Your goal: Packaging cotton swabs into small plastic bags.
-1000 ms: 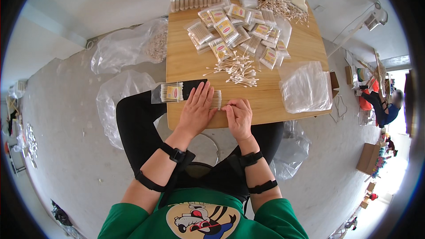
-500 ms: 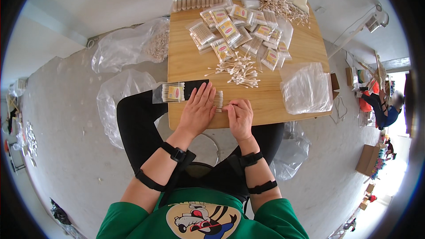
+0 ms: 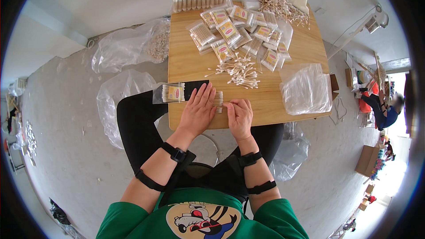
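Observation:
My left hand (image 3: 198,109) lies flat with fingers stretched out, over the right part of a black strip (image 3: 191,87) near the table's front edge. Beside its fingers a short row of cotton swabs (image 3: 218,100) lies side by side, partly hidden under the hand. My right hand (image 3: 240,116) is curled at the right of that row, its fingertips close to the swabs; whether it pinches anything is hidden. At the strip's left end sits a clear bag of cotton swabs (image 3: 172,92) with a yellow label. Loose cotton swabs (image 3: 239,69) are heaped just beyond my hands.
Many filled swab packets (image 3: 228,31) are piled farther back on the wooden table (image 3: 270,93). A stack of clear empty bags (image 3: 307,89) lies at the right. More swabs (image 3: 283,9) spill from a sack at the back. Plastic bags (image 3: 126,46) rest on the floor at left.
Almost nothing differs. Both hands stay in the same places, with only a very slight shift of the right fingertips beside the swab row.

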The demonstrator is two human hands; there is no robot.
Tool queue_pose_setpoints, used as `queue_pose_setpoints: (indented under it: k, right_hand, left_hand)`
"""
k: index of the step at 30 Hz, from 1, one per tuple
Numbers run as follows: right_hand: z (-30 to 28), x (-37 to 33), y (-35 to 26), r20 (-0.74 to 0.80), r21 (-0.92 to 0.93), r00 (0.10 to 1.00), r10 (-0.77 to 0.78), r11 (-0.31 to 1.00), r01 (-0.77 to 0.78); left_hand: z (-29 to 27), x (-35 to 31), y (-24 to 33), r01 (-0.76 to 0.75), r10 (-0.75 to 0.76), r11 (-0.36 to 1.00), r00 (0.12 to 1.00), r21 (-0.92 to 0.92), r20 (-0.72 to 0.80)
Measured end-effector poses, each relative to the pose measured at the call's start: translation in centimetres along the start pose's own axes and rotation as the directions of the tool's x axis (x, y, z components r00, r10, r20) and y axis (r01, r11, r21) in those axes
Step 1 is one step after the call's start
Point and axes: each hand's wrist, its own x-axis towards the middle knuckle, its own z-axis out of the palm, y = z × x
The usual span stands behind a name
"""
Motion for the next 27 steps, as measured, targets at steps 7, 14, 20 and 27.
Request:
queue_pose_setpoints:
  k: [7,14,20,27]
  right_hand:
    - [0.02,0.10,-0.03,-0.003,-0.012,1.000,-0.018,1.000,0.018]
    - [0.32,0.25,-0.08,-0.025,-0.053,1.000,-0.016,0.998,0.014]
    - [0.43,0.21,0.20,-0.030,-0.048,0.999,-0.012,0.999,0.011]
    - [0.85,0.41,0.06,-0.029,-0.101,1.000,-0.006,0.995,0.004]
  left_hand:
    - [-0.03,0.00,0.00,0.002,-0.002,1.000,1.000,0.007,0.010]
    - [0.03,-0.02,-0.02,0.005,-0.005,1.000,1.000,0.003,0.017]
    - [0.06,-0.07,0.01,0.002,-0.002,1.000,1.000,-0.001,0.005]
    - [0.17,-0.03,-0.04,0.005,-0.005,1.000,1.000,-0.006,0.004]
